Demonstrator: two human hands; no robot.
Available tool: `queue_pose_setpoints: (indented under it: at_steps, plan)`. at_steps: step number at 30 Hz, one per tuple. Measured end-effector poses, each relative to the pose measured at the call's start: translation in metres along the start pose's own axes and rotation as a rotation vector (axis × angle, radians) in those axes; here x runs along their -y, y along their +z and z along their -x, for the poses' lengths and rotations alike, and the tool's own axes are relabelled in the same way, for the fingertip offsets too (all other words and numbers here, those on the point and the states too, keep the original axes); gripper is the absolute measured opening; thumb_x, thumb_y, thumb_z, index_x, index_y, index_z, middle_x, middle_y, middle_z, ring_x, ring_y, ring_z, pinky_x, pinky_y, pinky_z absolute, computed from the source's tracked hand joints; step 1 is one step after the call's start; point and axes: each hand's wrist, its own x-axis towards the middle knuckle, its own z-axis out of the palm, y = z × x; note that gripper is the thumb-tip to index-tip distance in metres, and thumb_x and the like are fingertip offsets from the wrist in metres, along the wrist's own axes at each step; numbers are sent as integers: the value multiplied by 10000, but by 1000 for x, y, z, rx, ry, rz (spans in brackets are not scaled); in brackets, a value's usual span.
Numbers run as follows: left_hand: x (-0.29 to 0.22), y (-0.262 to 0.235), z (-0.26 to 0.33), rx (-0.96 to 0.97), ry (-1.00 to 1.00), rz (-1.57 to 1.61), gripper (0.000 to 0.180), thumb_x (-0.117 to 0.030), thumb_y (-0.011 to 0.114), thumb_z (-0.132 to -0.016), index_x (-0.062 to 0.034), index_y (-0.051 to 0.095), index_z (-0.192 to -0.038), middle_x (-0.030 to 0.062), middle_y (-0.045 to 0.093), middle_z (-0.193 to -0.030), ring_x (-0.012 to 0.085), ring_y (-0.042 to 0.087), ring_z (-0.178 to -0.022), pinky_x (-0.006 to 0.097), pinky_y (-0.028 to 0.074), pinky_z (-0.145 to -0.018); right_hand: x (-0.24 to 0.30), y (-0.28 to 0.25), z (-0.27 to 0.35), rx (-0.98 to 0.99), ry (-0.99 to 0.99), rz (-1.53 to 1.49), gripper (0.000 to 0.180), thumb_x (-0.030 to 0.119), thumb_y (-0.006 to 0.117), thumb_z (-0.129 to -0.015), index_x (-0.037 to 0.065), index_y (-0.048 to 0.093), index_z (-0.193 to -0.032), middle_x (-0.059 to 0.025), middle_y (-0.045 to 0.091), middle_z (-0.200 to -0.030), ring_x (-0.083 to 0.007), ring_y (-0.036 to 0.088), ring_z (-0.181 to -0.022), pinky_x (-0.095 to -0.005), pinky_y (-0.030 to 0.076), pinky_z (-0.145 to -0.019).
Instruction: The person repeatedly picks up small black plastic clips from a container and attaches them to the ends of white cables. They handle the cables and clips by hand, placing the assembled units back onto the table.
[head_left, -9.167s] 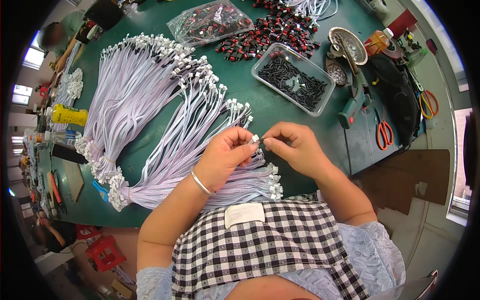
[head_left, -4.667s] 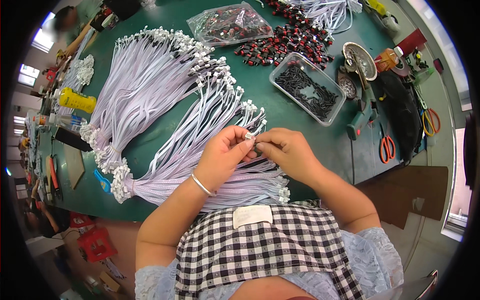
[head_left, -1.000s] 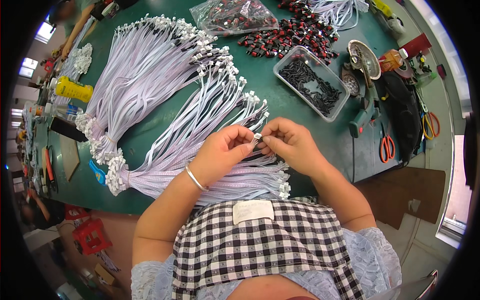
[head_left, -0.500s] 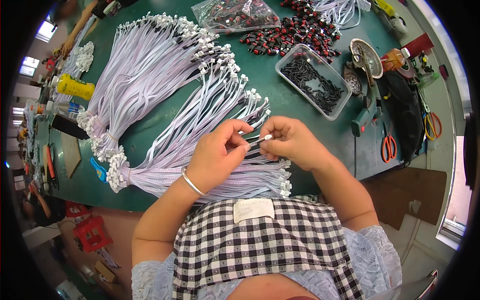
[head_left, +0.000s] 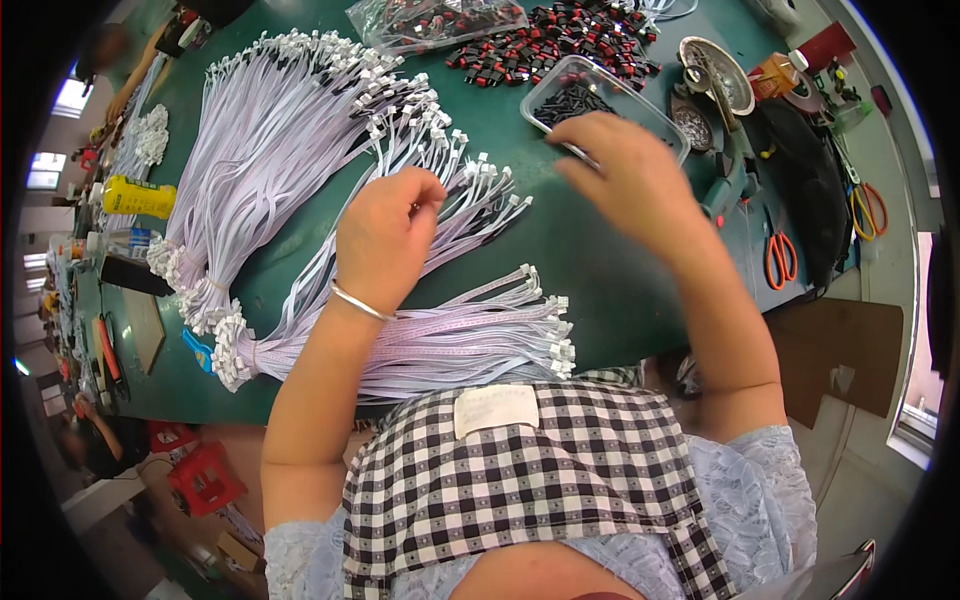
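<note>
Over the fanned bundle of white ribbon cables (head_left: 440,345), my left hand (head_left: 385,235) is closed with its fingers curled in. Whatever it may hold is hidden behind the fingers. White plugs end the cables, and some have black pieces near their tips. My right hand (head_left: 630,180) is over the near rim of a clear plastic box (head_left: 672,132). Its thumb and forefinger are apart, and the hand is slightly blurred. Short black tubes (head_left: 575,100) lie in the box, partly covered by the hand.
A larger cable bundle (head_left: 270,150) lies at left, beside a yellow bottle (head_left: 140,198). Red-and-black parts (head_left: 550,42) are heaped at the back near a clear bag (head_left: 435,22). Right are a metal dish (head_left: 735,85), a green tool (head_left: 733,180) and orange-handled scissors (head_left: 780,262).
My right hand has left the white plug between both hands and moved up and away to the box. My left hand has lifted up and left, its fingers curling. The view has shifted slightly.
</note>
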Motion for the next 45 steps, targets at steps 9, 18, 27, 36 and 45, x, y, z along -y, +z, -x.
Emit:
queue_pose_setpoints:
  at_steps: [9, 18, 27, 36, 45]
  plan:
    - [7, 11, 6, 50, 100, -157, 79, -20, 618, -755, -29, 606, -833, 96, 592, -786, 255, 569, -716, 333, 457, -651, -50, -10, 10, 357, 36, 433, 176, 193, 647, -751, 76, 628, -882, -83, 638, -878, -281, 609, -858, -405, 478, -706]
    - [-38, 15, 34, 285, 229, -150, 158, -88, 674, -729, -68, 601, -868, 89, 591, -826, 269, 569, -752, 361, 461, -661, -65, 0, 8, 340, 73, 230, 93, 90, 550, -758, 37, 579, -829, -125, 598, -837, -321, 577, -843, -419, 466, -743]
    - [-37, 26, 34, 415, 142, -172, 167, -97, 677, -722, -78, 585, -859, 80, 590, -746, 276, 578, -723, 379, 464, -633, -64, 1, 8, 204, 29, 362, 118, 108, 562, -762, 74, 549, -874, -90, 599, -862, -297, 609, -809, -415, 501, -656]
    - [-31, 21, 35, 401, 182, -35, 142, -64, 650, -732, -58, 603, -866, 91, 565, -741, 269, 557, -676, 368, 453, -613, -57, -10, 3, 111, 150, 393, 145, 119, 578, -767, 54, 520, -884, -123, 601, -779, -314, 605, -794, -431, 485, -658]
    - [-22, 10, 32, 515, -367, 468, 104, -71, 632, -821, -29, 600, -911, 15, 574, -822, 85, 533, -712, 225, 430, -622, -18, -29, 25, 144, -3, -36, 142, 27, 548, -773, 37, 632, -887, -137, 593, -815, -329, 583, -811, -408, 478, -743]
